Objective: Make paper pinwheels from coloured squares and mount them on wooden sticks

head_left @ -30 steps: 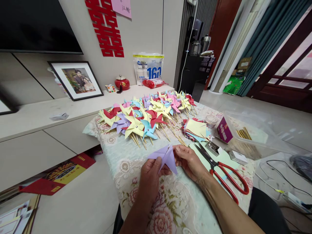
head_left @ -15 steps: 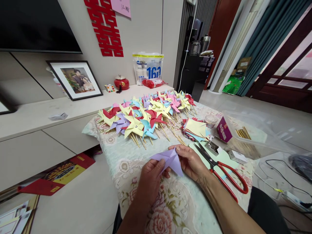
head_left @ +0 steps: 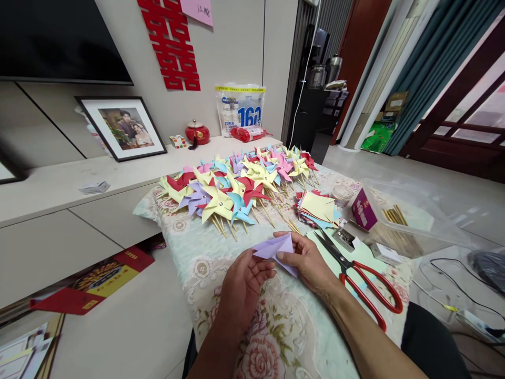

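Note:
A purple folded paper pinwheel (head_left: 278, 247) is held above the tablecloth in my right hand (head_left: 311, 260), the thumb pressed on its front and the fingers behind it. My left hand (head_left: 244, 287) is at the paper's left side, palm turned up, fingers loosely bent and apart; whether its fingertips touch the paper's edge I cannot tell. Beyond my hands lie finished pinwheels (head_left: 218, 204) on sticks, in yellow, red, blue, pink and purple. To the right are red-handled scissors (head_left: 347, 266), blades partly apart, and a stack of coloured paper squares (head_left: 317, 208).
A small open box of metal pieces (head_left: 347, 237) and a white box (head_left: 385, 253) sit beside the scissors. A clear plastic bin (head_left: 418, 226) holds sticks at the right. Behind stands a low cabinet (head_left: 130, 176) with a framed photo (head_left: 122, 129) and a red pot (head_left: 197, 132).
My left hand has loosened from the paper and turned palm up. My right thumb has moved onto the paper's front, and the paper has shifted slightly right and tilted.

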Demonstrator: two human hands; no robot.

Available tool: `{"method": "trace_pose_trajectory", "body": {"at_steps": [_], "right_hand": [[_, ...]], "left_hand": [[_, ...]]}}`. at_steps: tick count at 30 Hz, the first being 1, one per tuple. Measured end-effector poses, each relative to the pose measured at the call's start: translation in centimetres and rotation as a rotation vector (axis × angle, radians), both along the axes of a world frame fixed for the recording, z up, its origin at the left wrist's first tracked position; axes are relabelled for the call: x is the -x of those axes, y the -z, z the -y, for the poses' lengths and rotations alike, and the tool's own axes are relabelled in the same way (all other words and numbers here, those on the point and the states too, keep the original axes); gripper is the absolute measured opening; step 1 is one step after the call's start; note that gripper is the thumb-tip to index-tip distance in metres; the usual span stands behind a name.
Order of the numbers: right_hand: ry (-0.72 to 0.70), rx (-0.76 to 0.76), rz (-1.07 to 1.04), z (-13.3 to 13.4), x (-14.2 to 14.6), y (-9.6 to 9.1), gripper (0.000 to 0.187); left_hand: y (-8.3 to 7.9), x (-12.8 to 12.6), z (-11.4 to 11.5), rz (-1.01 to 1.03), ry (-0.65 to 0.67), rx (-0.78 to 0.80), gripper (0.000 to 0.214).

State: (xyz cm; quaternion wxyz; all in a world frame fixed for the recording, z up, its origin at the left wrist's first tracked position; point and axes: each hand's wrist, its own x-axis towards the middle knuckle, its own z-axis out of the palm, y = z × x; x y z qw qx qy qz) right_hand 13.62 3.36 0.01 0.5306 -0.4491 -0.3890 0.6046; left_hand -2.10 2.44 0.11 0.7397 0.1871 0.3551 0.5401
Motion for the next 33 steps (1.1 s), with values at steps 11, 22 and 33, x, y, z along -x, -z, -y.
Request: {"method": "trace_pose_trajectory", "body": {"at_steps": [11,22,33], "right_hand": [[-0.028,-0.044,0.037,0.1,0.4,-0.4,0.041],[-0.178,-0.044,-0.052,0.3,0.3,-0.1,0.037],[-0.184,0.069,-0.222,0.4,-1.0,-1.5,0.043]], "left_hand": [[0.9,-0.7,0.2,-0.234,0.044,-0.152,0.022],[0.5,-0.5,0.3,-0.189,0.092,-0.141,0.025],[0.7,-0.2,0.5,-0.197,0.235,-0.146,0.015]]}}
